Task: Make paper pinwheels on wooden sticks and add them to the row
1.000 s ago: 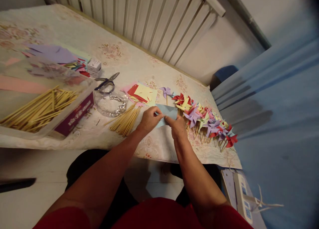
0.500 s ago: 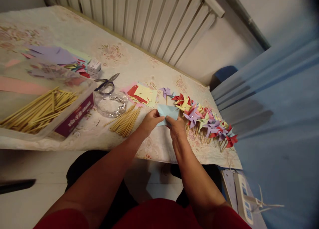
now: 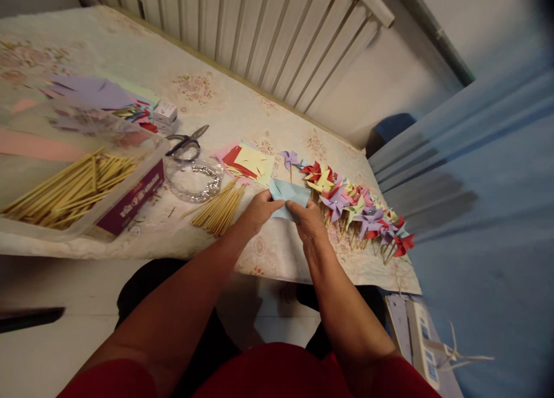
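Note:
A light blue piece of paper [image 3: 291,191] is held between my two hands, above the front part of the table. My left hand [image 3: 261,209] pinches its left side, with the thumb on top. On its right side my right hand [image 3: 308,214] grips it, the thumb close to the left thumb near the middle. Fingers beneath the paper are hidden. Just right of my right hand lie several paper pinwheels [image 3: 335,203] on thin sticks, in red, yellow, purple and pink. Behind the hands is a stack of cut paper squares [image 3: 255,161], yellow and red on top.
Thin wooden sticks [image 3: 219,210] lie fanned left of my hands. Beside them are a clear round container [image 3: 194,181] with shiny pins and dark-handled scissors [image 3: 188,143]. A clear plastic box [image 3: 151,161] of sticks stands at the left. A blue curtain [image 3: 476,213] hangs at the right.
The upper edge of the blue paper is now more folded or tilted, and both hands have shifted only slightly. The other things on the table stay in place.

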Demonstrator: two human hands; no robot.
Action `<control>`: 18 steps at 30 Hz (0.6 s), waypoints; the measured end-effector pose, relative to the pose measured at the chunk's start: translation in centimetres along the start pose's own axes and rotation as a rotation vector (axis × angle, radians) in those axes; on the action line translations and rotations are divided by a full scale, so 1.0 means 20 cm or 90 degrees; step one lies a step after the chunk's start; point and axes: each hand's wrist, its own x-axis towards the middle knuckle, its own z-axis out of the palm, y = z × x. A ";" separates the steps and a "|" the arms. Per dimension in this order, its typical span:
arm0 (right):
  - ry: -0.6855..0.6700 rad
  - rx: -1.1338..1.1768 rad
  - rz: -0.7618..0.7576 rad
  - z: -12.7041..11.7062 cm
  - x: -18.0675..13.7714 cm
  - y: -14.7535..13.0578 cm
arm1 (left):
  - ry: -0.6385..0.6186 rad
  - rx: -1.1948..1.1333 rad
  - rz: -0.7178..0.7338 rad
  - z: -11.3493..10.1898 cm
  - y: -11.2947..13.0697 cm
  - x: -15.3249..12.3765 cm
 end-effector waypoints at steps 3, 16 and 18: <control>-0.081 -0.005 0.015 -0.07 0.02 -0.06 | -0.038 -0.003 -0.021 -0.01 0.03 -0.01; -0.315 -0.376 0.058 -0.20 0.14 -0.25 | -0.133 0.164 -0.068 -0.02 -0.02 0.01; -0.345 -0.432 0.065 -0.19 0.15 -0.26 | -0.132 0.207 -0.074 -0.02 0.00 0.00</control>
